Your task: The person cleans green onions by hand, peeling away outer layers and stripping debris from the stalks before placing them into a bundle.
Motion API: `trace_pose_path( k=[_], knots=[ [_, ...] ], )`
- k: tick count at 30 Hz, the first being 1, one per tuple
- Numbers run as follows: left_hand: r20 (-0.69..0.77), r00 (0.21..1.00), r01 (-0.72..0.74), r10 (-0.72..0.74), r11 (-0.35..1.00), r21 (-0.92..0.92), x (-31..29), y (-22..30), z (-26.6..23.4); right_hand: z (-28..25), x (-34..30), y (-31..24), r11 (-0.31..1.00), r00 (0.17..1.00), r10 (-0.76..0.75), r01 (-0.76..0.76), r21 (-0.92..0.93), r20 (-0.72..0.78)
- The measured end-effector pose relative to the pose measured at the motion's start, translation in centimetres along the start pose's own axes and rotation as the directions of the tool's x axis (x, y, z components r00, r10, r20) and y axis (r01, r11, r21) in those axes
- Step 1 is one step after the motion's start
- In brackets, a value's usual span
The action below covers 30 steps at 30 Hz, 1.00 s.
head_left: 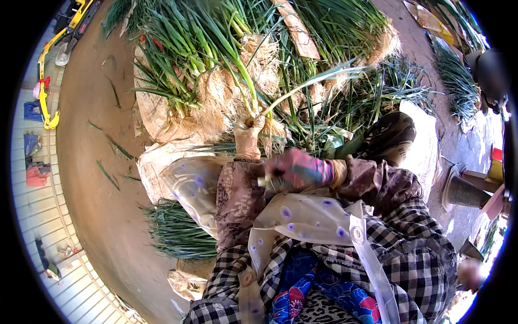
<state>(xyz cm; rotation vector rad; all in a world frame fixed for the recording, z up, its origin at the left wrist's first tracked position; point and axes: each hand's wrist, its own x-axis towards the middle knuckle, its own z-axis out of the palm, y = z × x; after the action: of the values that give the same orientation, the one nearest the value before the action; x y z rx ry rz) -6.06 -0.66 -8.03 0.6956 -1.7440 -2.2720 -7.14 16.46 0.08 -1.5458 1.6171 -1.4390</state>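
Fingers of my left hand (249,134) are closed round the lower end of a few scallions (248,89), whose green leaves fan up and away. Closer to my body, my right hand (305,168), in a pink and blue striped glove, is curled and smeared by motion. A small pale piece shows at its fingertips; what it is cannot be made out. Just beyond my left hand lies a heap of unpeeled scallions (183,59) with pale stringy roots (216,97). A clear apron with purple spots (302,213) covers my lap.
Loose leaves (388,81) lie to the right of the heap, near my camouflage-patterned boot (386,137). A bundle of scallion greens (181,229) is at my left side. More bundles (453,81) sit far right, near a dark bucket (464,189). Sacking (154,167) edges the heap.
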Motion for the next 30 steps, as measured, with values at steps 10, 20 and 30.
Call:
trace_pose_path(
  k=[10, 20, 30],
  knots=[
    [0.044, 0.997, -0.048, 0.064, 0.954, -0.296, -3.2, 3.4, 0.7, -5.5, -0.1, 2.1, 0.609, 0.638, 0.733, -0.462, 0.645, -0.235],
    [-0.001, 0.997, -0.075, 0.076, 0.984, -0.163, -4.3, 5.8, 1.9, -1.4, 2.6, 4.5, 0.920, 0.937, -0.151, 0.016, -0.392, -0.317],
    [0.010, 0.996, 0.077, -0.084, 0.849, -0.522, -2.9, 5.3, -1.1, -1.9, -5.0, 6.7, 0.935, 0.941, 0.322, -0.298, -0.193, 0.104]
  ],
)
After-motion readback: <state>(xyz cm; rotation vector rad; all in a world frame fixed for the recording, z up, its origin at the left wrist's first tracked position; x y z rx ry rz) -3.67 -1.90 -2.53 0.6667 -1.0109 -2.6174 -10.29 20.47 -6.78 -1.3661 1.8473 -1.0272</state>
